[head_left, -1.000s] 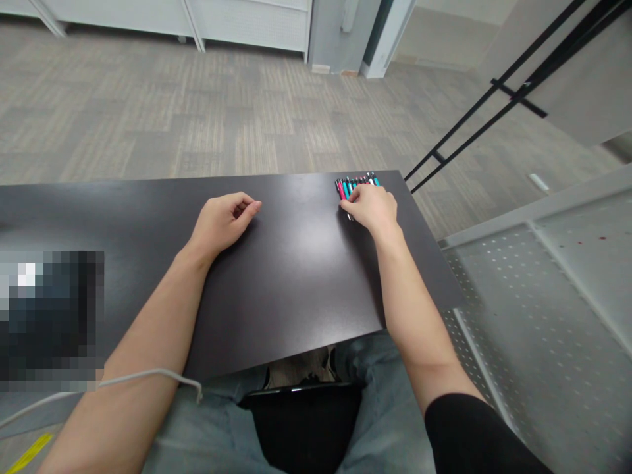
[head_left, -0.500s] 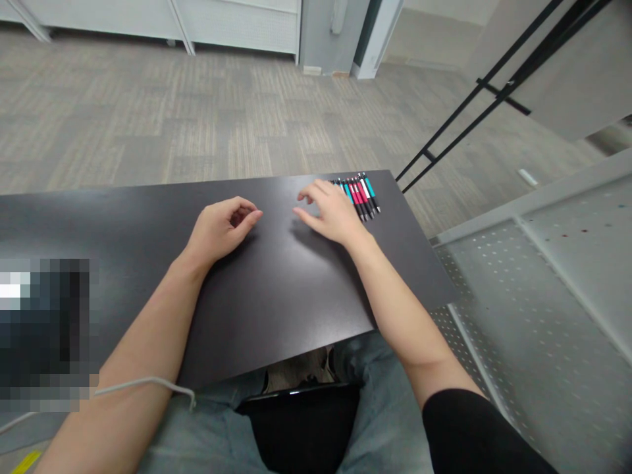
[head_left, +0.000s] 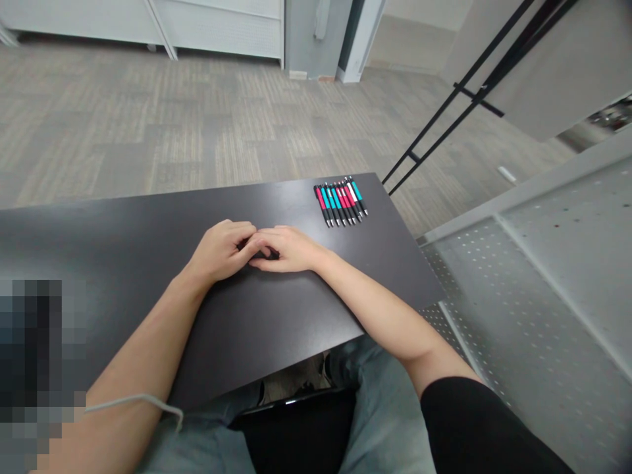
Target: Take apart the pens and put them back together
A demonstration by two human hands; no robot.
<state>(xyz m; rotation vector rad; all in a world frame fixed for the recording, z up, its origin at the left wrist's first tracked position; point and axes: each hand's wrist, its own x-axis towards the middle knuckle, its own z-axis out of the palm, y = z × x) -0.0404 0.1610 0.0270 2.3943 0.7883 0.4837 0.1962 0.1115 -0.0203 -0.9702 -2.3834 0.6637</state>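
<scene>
My left hand (head_left: 222, 251) and my right hand (head_left: 292, 250) meet over the middle of the dark table (head_left: 276, 309). The left thumb lies across the fingertips of the right hand. Both hands are loosely curved, with gaps between thumb and fingers, and no object shows in either. Some fingertips are hidden where the hands overlap. Beyond my right hand, near the table's far right corner, several click pens (head_left: 340, 203) lie side by side in a row. Their barrels are pink, teal and white, with black grips.
A pixelated dark patch (head_left: 37, 342) covers something at the table's left side. A pale cable (head_left: 133, 398) crosses by my left forearm. Black metal bars (head_left: 439, 122) rise past the far right corner. A perforated grey panel (head_left: 533, 289) stands along the right side.
My right hand has moved left and nearer to me, away from the pens, and now touches my left hand. The whole row of pens has come into sight. The view has shifted slightly.
</scene>
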